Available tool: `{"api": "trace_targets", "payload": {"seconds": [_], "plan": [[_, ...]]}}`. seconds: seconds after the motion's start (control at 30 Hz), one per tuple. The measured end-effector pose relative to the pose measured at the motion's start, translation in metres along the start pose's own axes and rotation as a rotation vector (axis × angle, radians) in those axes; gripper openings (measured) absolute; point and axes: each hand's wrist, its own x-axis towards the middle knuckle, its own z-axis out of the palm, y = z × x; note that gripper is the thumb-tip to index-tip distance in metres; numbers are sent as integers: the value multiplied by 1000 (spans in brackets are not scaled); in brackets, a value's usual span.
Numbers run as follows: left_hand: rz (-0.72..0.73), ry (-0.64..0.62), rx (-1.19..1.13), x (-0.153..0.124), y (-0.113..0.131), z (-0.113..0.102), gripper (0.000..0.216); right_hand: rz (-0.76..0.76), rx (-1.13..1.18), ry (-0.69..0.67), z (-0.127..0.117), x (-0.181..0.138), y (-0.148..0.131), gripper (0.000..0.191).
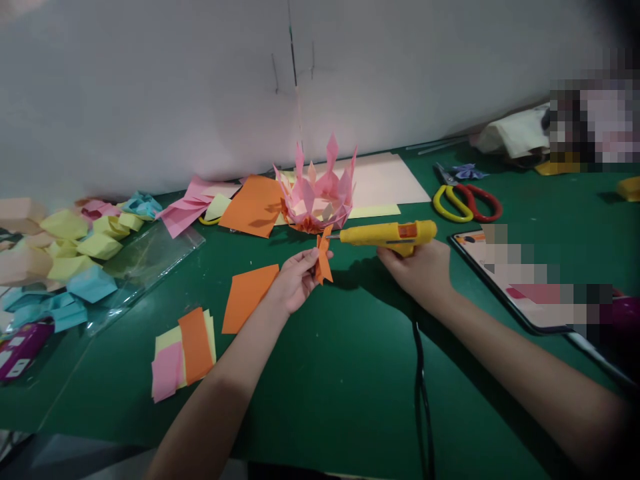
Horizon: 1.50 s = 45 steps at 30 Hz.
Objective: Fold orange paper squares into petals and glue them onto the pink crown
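Between the thumb and fingers of my left hand (300, 277) is a small folded orange paper piece (324, 257). My right hand (423, 270) grips a yellow hot glue gun (373, 234) by its handle, its nozzle pointing left. The nozzle tip is at the upper part of the orange piece; whether it touches cannot be made out. Just behind stands a pink folded-paper crown (320, 193) with upright points and some orange at its base. An orange paper sheet (250, 293) lies beside my left wrist.
Colourful folded papers (75, 247) crowd the left, partly on a clear plastic bag (150, 267). Paper strips (197, 347) lie front left. Scissors (465, 200) and a phone (515, 287) are at right. The glue gun's black cord (423, 387) runs toward the front edge. A wall closes off the back.
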Motion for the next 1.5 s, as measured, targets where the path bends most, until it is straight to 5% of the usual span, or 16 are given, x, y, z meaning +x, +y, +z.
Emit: {"api": "trace_targets", "payload": {"seconds": [0.27, 1.5], "plan": [[1, 17, -5, -1, 1, 3, 11, -32, 36, -26, 0, -2, -1, 24], [-3, -10, 0, 3, -2, -4, 12, 264, 48, -100, -2, 6, -2, 27]]}}
